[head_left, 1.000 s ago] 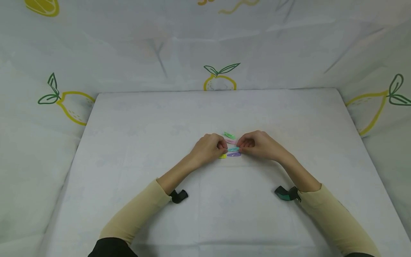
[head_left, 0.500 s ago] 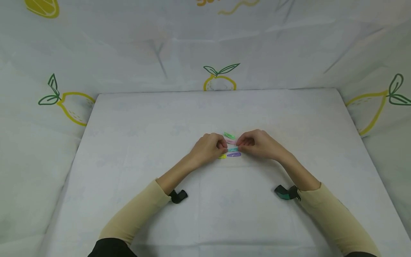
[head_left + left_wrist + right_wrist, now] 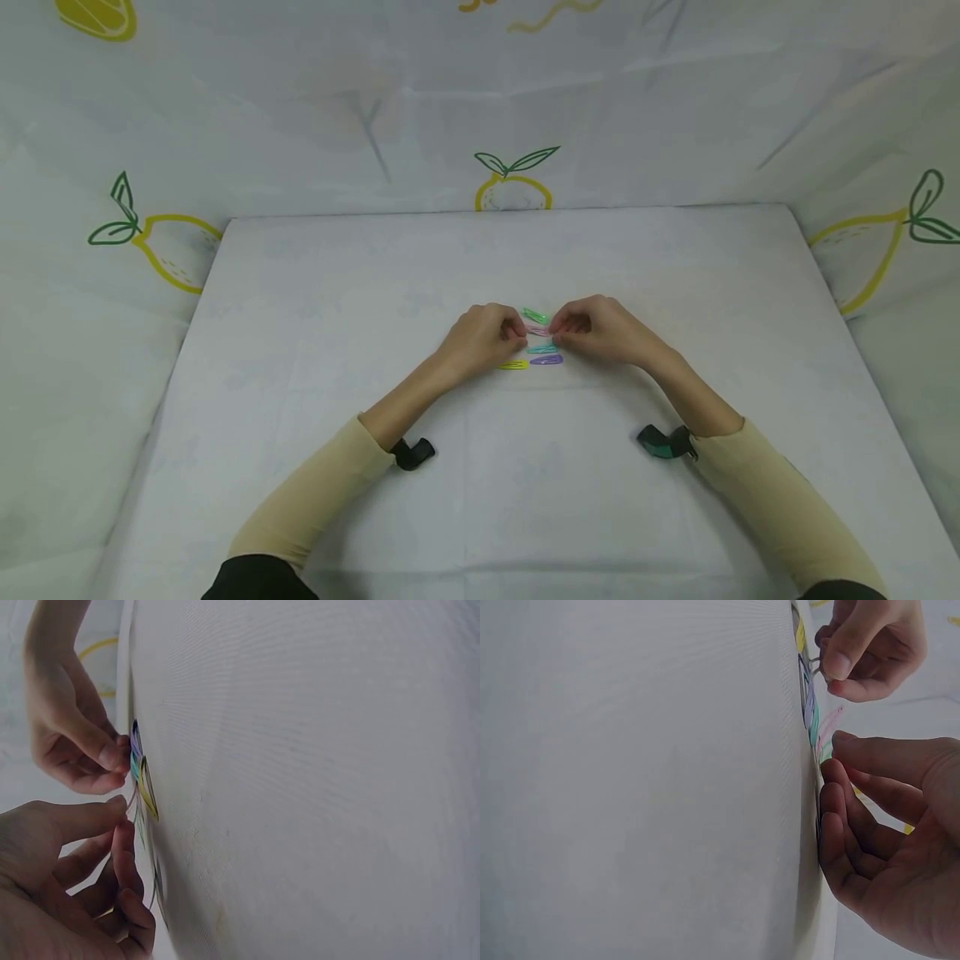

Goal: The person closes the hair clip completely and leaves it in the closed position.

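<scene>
Several small hair clips lie in the middle of the white table. At the centre is a pink hair clip (image 3: 537,331); my left hand (image 3: 480,342) has thumb and forefinger curled at its left end, my right hand (image 3: 603,332) at its right end. In the right wrist view the pink clip slants up from the right fingertips. A green hair clip (image 3: 536,317) lies beyond it. Nearer are a teal hair clip (image 3: 542,349), a purple hair clip (image 3: 546,360) and, left of that, a yellow hair clip (image 3: 513,365). The left wrist view shows a dark-edged clip (image 3: 160,892) beside the left fingers.
White cloth covers the table (image 3: 337,275), whose far edge meets an upright sheet (image 3: 300,125) printed with lemons. Black wrist devices (image 3: 412,454) sit at both cuffs.
Both hands have shifted slightly away from me, from the ends of the teal clip to the pink one. More of the yellow clip now shows; the teal clip lies free of the fingers.
</scene>
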Motion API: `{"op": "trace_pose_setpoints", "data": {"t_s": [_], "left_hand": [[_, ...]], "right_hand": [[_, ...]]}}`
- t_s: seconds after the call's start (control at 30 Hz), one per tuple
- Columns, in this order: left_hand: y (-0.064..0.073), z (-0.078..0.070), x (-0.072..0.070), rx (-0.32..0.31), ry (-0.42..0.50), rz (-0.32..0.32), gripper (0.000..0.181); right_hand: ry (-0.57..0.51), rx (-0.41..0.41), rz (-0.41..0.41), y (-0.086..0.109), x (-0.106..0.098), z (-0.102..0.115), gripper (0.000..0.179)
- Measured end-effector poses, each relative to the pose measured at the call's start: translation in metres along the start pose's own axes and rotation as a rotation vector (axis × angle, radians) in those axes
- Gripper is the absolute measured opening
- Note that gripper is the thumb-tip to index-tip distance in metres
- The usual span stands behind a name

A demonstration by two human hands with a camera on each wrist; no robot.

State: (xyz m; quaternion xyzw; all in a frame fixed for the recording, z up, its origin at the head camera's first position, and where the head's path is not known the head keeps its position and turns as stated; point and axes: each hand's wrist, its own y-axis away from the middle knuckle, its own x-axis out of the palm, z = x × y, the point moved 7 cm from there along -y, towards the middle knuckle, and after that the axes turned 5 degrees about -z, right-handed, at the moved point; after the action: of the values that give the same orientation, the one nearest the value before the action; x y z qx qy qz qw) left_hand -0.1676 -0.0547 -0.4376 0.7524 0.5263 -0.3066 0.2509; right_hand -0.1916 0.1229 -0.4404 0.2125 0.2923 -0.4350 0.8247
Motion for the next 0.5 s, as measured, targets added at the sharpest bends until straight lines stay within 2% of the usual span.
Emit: {"op": "trace_pose_setpoints", "data": {"t_s": [0.23, 0.5], "left_hand": [[-0.0012, 0.0034, -0.0026, 0.000, 0.005, -0.018, 0.005], [-0.0059, 0.0027, -0.0027, -0.016, -0.027, -0.033, 0.013]], "right_hand": [[0.001, 0.010, -0.006, -0.0042, -0.0010, 0.0001, 0.009], [0.038, 0.002, -0.014, -0.0084, -0.0001, 0.0005, 0.009]]}}
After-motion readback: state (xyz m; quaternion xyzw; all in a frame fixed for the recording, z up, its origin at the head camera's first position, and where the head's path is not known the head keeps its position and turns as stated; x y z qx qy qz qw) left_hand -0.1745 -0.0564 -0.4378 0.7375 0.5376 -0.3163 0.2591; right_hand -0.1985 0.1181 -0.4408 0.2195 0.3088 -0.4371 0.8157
